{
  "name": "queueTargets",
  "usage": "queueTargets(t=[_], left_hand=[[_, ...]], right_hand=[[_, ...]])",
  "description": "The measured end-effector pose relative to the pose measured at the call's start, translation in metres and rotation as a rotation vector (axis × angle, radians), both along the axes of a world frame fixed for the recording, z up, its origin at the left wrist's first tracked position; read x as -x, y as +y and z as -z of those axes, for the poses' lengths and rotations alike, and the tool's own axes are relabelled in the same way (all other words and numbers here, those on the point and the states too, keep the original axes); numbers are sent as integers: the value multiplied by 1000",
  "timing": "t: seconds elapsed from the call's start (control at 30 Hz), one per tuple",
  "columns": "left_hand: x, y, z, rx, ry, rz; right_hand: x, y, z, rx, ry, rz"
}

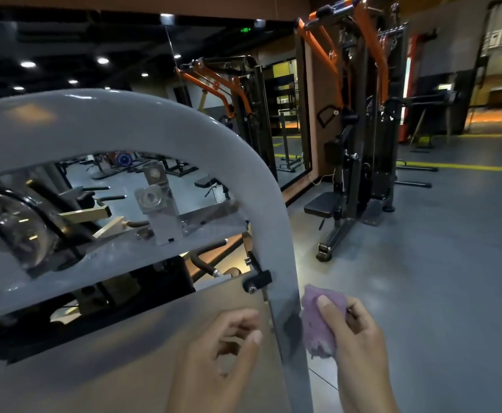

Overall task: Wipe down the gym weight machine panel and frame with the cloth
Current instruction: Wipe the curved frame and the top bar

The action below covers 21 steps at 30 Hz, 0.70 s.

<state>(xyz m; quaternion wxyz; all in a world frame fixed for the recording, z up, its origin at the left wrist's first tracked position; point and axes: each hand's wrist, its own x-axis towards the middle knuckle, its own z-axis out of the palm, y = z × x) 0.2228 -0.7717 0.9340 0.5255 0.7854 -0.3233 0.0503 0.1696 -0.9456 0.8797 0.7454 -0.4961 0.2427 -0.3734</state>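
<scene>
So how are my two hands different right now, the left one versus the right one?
The right hand grips the purple cloth, thumb on top, against the outer side of the grey frame. The left hand holds nothing, its fingers loosely curled. The left hand is in front of the panel; the right is beside the frame's upright. Both are bare and low in the view.

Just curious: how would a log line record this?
right hand grips purple cloth against grey frame | left hand loosely curled, empty

frame [110, 120] cut off left, forearms [366, 391] cropped below
</scene>
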Motion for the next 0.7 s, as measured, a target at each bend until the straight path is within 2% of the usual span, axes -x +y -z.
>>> queueTargets(t=[0.23,0.37,0.57,0.7], left_hand=[[-11,1,3,26,-99,-16],[-11,1,-2,30,-147,-93],[-8,-21,-11,84,-300,-265],[-5,-43,-8,145,-311,-389]], right_hand=[[-14,-20,4,88,20,71],[-32,-23,-10,187,-38,68],[-46,-20,-30,325,-233,-178],[-47,-30,-15,430,-208,-300]])
